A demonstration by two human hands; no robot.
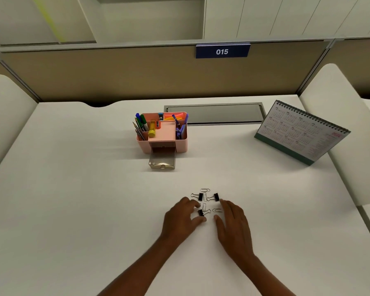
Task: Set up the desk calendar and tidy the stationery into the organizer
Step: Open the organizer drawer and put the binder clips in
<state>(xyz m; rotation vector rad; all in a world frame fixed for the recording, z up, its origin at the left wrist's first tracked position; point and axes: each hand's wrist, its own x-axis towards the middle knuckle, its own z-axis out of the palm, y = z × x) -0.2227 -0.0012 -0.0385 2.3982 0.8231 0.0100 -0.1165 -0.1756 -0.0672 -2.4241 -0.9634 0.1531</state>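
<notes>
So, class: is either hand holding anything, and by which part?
Nothing is lifted. The left hand closes thumb and fingers around a binder clip lying on the desk; the right hand rests open.

Surface: white desk [73,189].
12 o'clock: pink organizer [181,144], clear drawer [162,162] pulled out.
2 o'clock: desk calendar [301,133] standing.
6 o'clock: binder clips [200,196] and paper clips [217,210], both hands resting beside them.

My white worktop [77,189] runs back to a tan partition [115,75], where a blue sign [222,51] reads 015. A grey cable hatch [215,114] sits flush in the worktop near the back edge, its lid closed. Pale rounded side panels [338,107] flank me on both sides, and white shelving [150,18] hangs above.
</notes>
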